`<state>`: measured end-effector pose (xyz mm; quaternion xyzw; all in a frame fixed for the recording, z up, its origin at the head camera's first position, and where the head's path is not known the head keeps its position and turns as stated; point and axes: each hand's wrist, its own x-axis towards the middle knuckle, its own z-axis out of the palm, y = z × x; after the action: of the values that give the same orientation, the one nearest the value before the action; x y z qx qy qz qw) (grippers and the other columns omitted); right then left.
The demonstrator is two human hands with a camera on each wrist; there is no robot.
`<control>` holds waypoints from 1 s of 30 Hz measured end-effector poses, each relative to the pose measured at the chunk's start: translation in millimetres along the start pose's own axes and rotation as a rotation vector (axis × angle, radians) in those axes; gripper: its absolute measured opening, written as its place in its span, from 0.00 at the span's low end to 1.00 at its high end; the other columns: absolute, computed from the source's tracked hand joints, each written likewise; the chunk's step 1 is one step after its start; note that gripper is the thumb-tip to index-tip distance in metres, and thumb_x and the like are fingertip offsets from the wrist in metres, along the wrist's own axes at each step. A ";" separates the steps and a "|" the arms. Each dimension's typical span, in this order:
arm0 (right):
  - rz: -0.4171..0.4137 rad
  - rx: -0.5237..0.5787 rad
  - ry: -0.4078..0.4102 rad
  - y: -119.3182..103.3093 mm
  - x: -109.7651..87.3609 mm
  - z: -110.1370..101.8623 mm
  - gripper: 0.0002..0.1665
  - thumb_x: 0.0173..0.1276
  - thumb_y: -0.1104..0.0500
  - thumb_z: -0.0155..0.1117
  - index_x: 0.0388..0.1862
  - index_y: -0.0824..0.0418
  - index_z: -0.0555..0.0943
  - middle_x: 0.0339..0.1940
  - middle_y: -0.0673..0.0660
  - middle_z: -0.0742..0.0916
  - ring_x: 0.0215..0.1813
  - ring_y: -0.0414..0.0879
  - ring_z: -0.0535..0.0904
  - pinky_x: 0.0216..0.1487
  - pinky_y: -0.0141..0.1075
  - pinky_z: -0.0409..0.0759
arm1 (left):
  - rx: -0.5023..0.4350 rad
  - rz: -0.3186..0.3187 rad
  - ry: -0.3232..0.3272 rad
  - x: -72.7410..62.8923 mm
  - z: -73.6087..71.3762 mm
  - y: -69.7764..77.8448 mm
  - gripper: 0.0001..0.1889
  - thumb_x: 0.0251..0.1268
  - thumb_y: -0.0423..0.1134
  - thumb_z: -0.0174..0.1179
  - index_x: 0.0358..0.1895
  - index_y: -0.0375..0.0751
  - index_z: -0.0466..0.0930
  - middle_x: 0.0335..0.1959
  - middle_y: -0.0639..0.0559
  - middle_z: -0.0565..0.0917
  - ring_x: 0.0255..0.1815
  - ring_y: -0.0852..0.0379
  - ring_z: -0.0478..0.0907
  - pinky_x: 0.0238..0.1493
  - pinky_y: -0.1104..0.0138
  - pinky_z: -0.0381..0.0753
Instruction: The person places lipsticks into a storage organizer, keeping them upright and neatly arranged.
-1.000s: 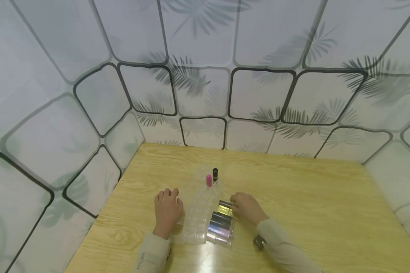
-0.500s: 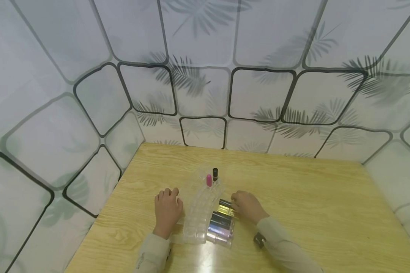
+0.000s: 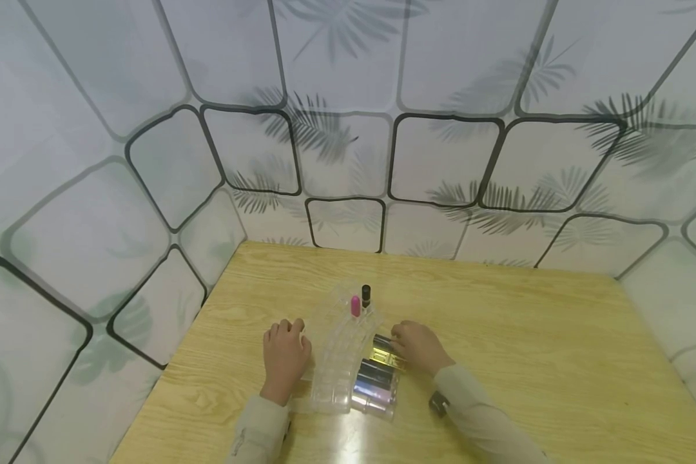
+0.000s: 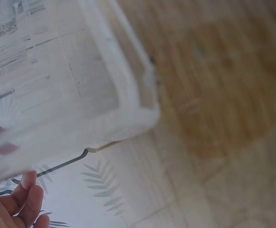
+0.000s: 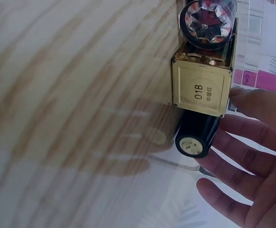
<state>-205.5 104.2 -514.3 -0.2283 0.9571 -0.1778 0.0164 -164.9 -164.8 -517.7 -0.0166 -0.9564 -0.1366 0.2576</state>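
Note:
At the middle of the table stands a clear tiered lipstick organizer (image 3: 338,367). My left hand (image 3: 286,356) grips its left edge, thumb on one side of the clear wall and fingers on the other in the left wrist view. A pink lipstick (image 3: 356,305) and a black lipstick (image 3: 366,295) stand upright in its far end. My right hand (image 3: 420,346) pinches a round black lipstick tube (image 5: 192,142) lying at the far end of a row. Against it lies a square gold lipstick tube (image 5: 202,88) marked 01B, with my thumb tip right at its corner.
Nearer in the row lie a dark tube (image 3: 375,372), a purplish tube (image 3: 373,390) and a clear-ended tube (image 3: 371,407), close along the organizer's right side. The wooden table (image 3: 528,348) meets a patterned wall covering (image 3: 348,161) at the back and sides.
My right hand has edged slightly away from me, and the far black tube has shifted with it. The gold tube has slid a little to the right. My left hand stays put.

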 end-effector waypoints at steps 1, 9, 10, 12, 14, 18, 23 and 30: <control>-0.004 0.001 -0.003 -0.5 0.3 -0.2 0.07 0.59 0.58 0.65 0.30 0.61 0.81 0.26 0.52 0.82 0.28 0.41 0.76 0.34 0.36 0.79 | 0.001 0.000 0.001 0.1 0.2 -0.1 0.07 0.48 0.32 0.61 0.33 0.40 0.77 0.24 0.47 0.75 0.26 0.51 0.68 0.34 0.57 0.70; -0.013 -0.004 -0.018 -1.4 3.6 1.1 0.08 0.54 0.58 0.68 0.28 0.60 0.80 0.23 0.51 0.80 0.26 0.40 0.73 0.30 0.33 0.75 | 0.012 0.007 0.005 0.2 1.8 -1.1 0.07 0.48 0.33 0.62 0.32 0.40 0.77 0.24 0.47 0.75 0.25 0.52 0.67 0.32 0.59 0.69; -0.014 -0.008 -0.019 -1.0 4.1 1.7 0.08 0.54 0.58 0.69 0.28 0.60 0.80 0.23 0.51 0.80 0.26 0.40 0.73 0.30 0.33 0.75 | 0.009 0.007 0.005 0.3 1.5 -0.8 0.07 0.48 0.33 0.62 0.32 0.40 0.77 0.24 0.47 0.75 0.25 0.52 0.67 0.32 0.59 0.69; -0.022 -0.011 -0.014 -0.1 4.8 2.7 0.08 0.53 0.58 0.69 0.28 0.60 0.80 0.23 0.51 0.80 0.25 0.40 0.73 0.30 0.33 0.74 | 0.007 0.004 0.003 0.4 1.1 -0.5 0.07 0.48 0.33 0.61 0.32 0.40 0.77 0.24 0.47 0.75 0.25 0.52 0.68 0.32 0.58 0.69; -0.024 -0.009 -0.013 1.2 5.3 4.1 0.08 0.53 0.59 0.69 0.28 0.60 0.80 0.23 0.51 0.80 0.25 0.40 0.73 0.29 0.33 0.74 | 0.007 0.002 -0.002 0.5 0.6 -0.3 0.07 0.48 0.33 0.61 0.33 0.40 0.77 0.24 0.47 0.75 0.25 0.51 0.68 0.33 0.58 0.69; -0.025 -0.008 -0.015 2.5 6.1 5.6 0.07 0.52 0.60 0.70 0.27 0.60 0.79 0.23 0.51 0.80 0.26 0.40 0.73 0.30 0.33 0.75 | 0.008 -0.003 -0.010 0.5 0.2 0.0 0.07 0.48 0.33 0.61 0.33 0.40 0.77 0.24 0.47 0.75 0.25 0.52 0.68 0.32 0.59 0.69; -0.016 0.001 -0.024 2.5 7.5 6.5 0.08 0.52 0.60 0.70 0.28 0.60 0.79 0.24 0.52 0.81 0.27 0.42 0.74 0.32 0.36 0.76 | 0.005 -0.002 -0.008 0.4 -0.3 0.2 0.06 0.48 0.32 0.61 0.33 0.40 0.77 0.23 0.47 0.74 0.25 0.52 0.67 0.32 0.59 0.68; 0.003 0.041 -0.048 3.1 6.7 6.4 0.07 0.52 0.60 0.70 0.29 0.59 0.80 0.25 0.51 0.81 0.28 0.40 0.74 0.32 0.35 0.76 | 0.009 0.000 -0.008 0.3 -1.0 0.7 0.06 0.48 0.32 0.61 0.33 0.39 0.77 0.24 0.46 0.75 0.25 0.51 0.68 0.32 0.59 0.69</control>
<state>-212.1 101.7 -521.1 -0.2305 0.9530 -0.1917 0.0443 -164.5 -164.4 -516.6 -0.0161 -0.9581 -0.1322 0.2537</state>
